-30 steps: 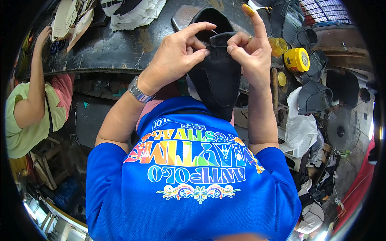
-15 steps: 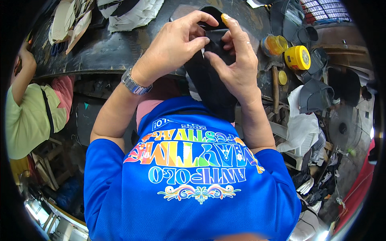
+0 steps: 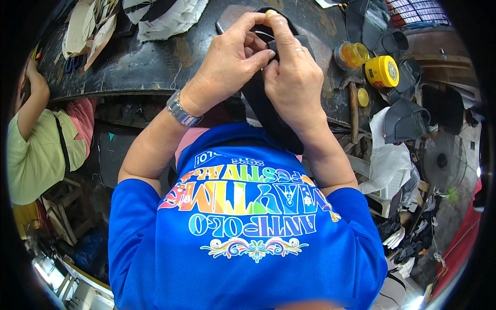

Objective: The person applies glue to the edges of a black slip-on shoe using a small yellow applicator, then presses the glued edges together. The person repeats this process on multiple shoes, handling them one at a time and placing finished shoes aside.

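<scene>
A black, soft-looking piece of material (image 3: 260, 106), its kind unclear, hangs over the table's near edge toward my lap. Its upper end lies between my hands on the table. My left hand (image 3: 227, 64), with a metal watch at the wrist, is closed, thumb and fingers pinching near that end. Beside it my right hand (image 3: 297, 77) bends over the same piece, its index finger stretched to the far rim and its thumb largely hidden. Yellowish stuff coats that index fingertip. A dark curved edge (image 3: 284, 19) shows beyond the fingers.
On the dark table (image 3: 139, 67) lie white cloth pieces (image 3: 173, 20) and stacked pale cutouts (image 3: 82, 31). To the right are a yellow tub (image 3: 381, 72), an open yellowish jar (image 3: 351, 56), a hammer (image 3: 354, 111) and black shaped pieces (image 3: 405, 122). Another person's arm (image 3: 36, 93) is at far left.
My right hand has turned over and come left against my left hand, its index finger reaching across the far rim. My left hand has shifted only slightly.
</scene>
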